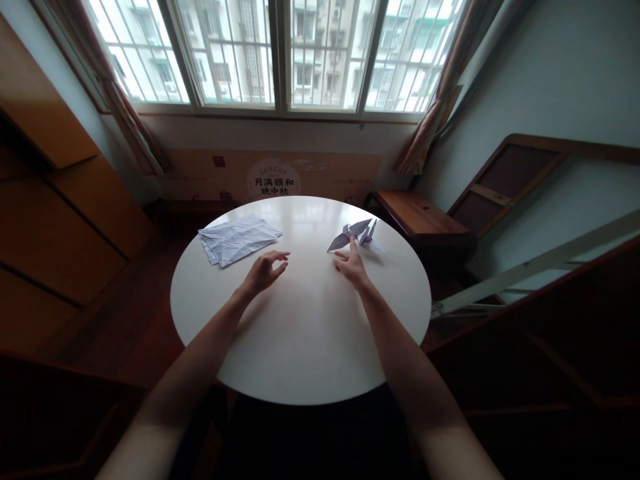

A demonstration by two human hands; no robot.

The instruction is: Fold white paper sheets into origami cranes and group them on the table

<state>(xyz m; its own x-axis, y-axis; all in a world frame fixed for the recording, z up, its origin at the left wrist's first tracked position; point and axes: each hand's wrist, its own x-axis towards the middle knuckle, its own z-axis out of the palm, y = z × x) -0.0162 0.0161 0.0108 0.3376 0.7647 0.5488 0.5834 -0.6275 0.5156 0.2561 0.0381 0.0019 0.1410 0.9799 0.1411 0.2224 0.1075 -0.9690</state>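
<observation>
A folded paper crane (369,235), pale grey-white with spread wings, stands on the right part of the white round table (310,333). My right hand (351,265) is at its near side, index finger reaching up to the crane's body and the other fingers loosely bent; whether it presses the paper I cannot tell. Left of the middle, my left hand (267,270) hovers low over the tabletop with thumb and fingers apart and nothing between them. Just beyond it lie several creased sheets of paper (240,240), loosely stacked.
Beyond the table are a barred window (280,60) and a printed banner (273,177) beneath it. A wooden bench (420,213) stands at the back right, with a pale slanted rail (540,267) nearer. Wooden cabinets (65,220) line the left.
</observation>
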